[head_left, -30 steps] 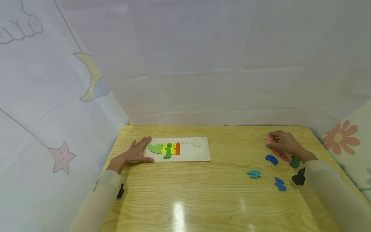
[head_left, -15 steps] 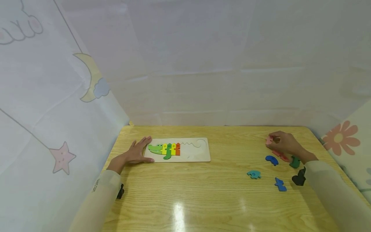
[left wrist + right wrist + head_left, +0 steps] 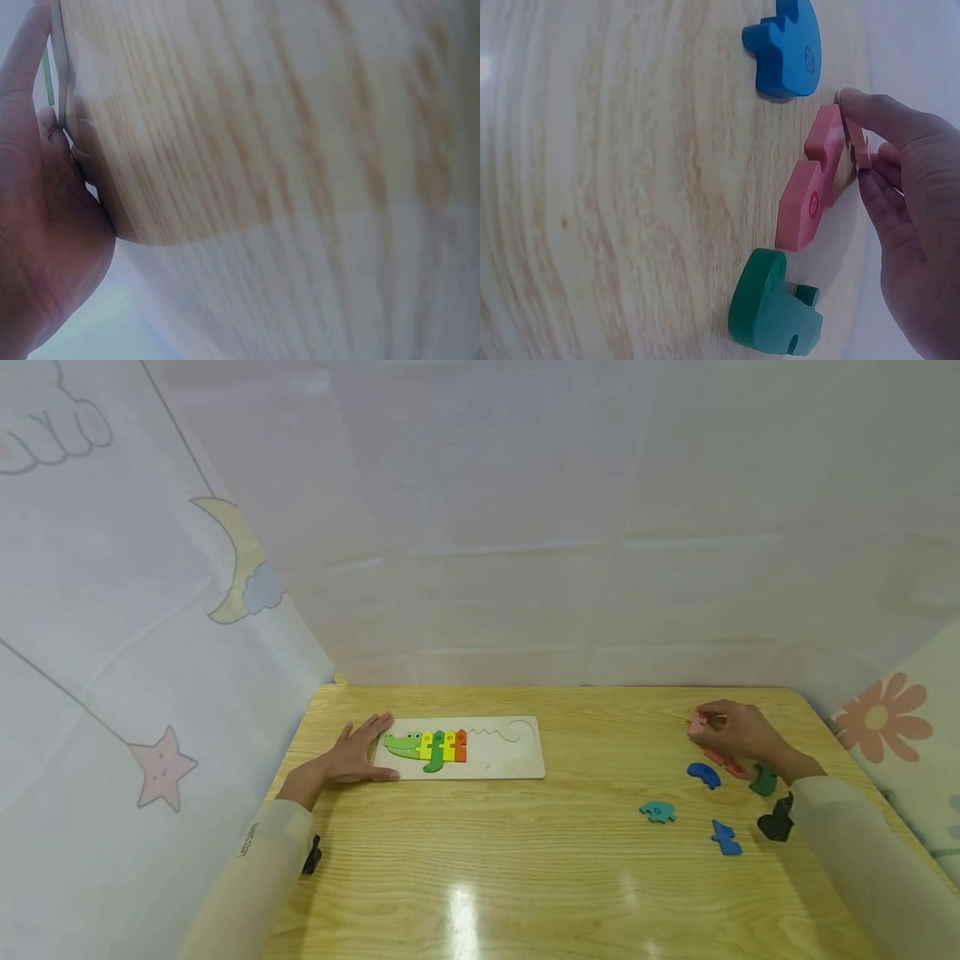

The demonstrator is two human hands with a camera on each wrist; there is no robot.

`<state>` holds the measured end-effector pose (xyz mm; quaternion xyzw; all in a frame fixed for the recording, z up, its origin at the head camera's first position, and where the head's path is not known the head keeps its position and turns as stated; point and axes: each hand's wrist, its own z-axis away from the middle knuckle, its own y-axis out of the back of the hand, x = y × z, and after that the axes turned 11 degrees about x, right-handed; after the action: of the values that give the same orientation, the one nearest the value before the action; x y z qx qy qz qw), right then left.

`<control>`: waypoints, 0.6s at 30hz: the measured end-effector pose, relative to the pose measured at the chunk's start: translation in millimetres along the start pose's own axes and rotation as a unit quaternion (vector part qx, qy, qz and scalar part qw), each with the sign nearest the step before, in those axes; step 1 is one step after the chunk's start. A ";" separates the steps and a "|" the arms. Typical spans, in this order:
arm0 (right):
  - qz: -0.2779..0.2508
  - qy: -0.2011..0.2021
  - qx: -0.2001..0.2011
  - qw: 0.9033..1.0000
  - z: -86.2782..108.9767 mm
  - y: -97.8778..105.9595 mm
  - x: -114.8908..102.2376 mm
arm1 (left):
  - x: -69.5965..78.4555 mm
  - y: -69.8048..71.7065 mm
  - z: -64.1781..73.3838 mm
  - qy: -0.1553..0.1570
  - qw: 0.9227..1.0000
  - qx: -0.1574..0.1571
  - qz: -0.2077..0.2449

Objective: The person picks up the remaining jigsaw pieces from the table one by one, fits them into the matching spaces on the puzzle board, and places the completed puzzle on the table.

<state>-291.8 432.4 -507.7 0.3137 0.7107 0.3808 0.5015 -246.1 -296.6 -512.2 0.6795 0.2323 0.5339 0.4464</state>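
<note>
In the head view a pale puzzle board (image 3: 506, 756) lies on the left of the table, with a crocodile's green head (image 3: 402, 744) and several yellow, green and orange pieces set in its left half. My left hand (image 3: 349, 756) rests at the board's left end, thumb and fingers spread, fingertips on its near and far edges. At the far right, my right hand (image 3: 738, 731) pinches a pink puzzle piece (image 3: 697, 722) between thumb and fingers. Close below that hand lies a red puzzle piece (image 3: 726, 763), which shows larger in the right wrist view beside a green piece (image 3: 776, 307).
Near my right hand lie a dark blue curved piece (image 3: 703, 774), a teal piece (image 3: 657, 811) and another blue piece (image 3: 725, 837). A patterned white sheet (image 3: 480, 610) rises behind the table (image 3: 525, 877) and along both its sides.
</note>
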 end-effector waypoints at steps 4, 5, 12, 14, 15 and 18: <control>0.002 0.011 0.008 1.000 -1.3 -1.3 2.2 | -0.9 -1.0 -0.2 -0.006 1.000 0.004 0.002; 0.001 0.013 0.009 1.000 -1.4 -1.4 2.3 | -0.7 -1.0 -0.3 -0.006 1.000 0.003 0.000; -0.010 0.012 0.011 1.000 -1.4 -0.5 -1.4 | 0.7 -0.2 0.3 -0.006 1.000 -0.002 -0.002; -0.014 0.007 0.008 1.000 -1.5 0.1 -3.3 | 0.3 -0.4 0.5 -0.008 1.000 -0.001 0.001; -0.015 0.006 0.008 1.000 -1.8 0.4 -4.0 | 0.1 -0.5 0.6 -0.009 1.000 0.000 0.000; -0.017 0.006 0.008 1.000 -2.6 1.2 -6.3 | -0.7 -0.4 0.6 -0.006 1.000 -0.003 -0.005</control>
<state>-292.3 427.2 -503.2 0.3035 0.7220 0.3681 0.5011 -245.7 -297.2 -512.9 0.6801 0.2313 0.5280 0.4530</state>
